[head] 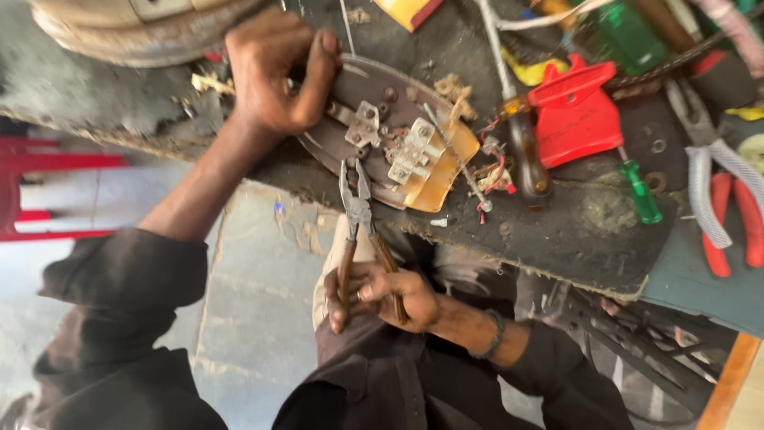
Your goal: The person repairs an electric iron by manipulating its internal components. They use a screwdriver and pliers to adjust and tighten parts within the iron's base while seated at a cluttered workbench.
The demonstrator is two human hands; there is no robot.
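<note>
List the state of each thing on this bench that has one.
Pliers: jaws slightly open, tips at the plate.
Right hand: fingers closed around the pliers' handles.
Left hand: gripping the oval metal plate, pressing it down.
Screwdriver: lying flat, unheld.
Red-handled pliers: lying unheld.

round plate (374, 87): its left part is lying hidden under the left hand (274, 72).
pliers (360, 231): handle ends are disappearing inside the right hand (390, 296).
green bottle (629, 32): top is being cut off by the upper edge.
red-handled tool (736, 223): blurring, kind unclear.
</note>
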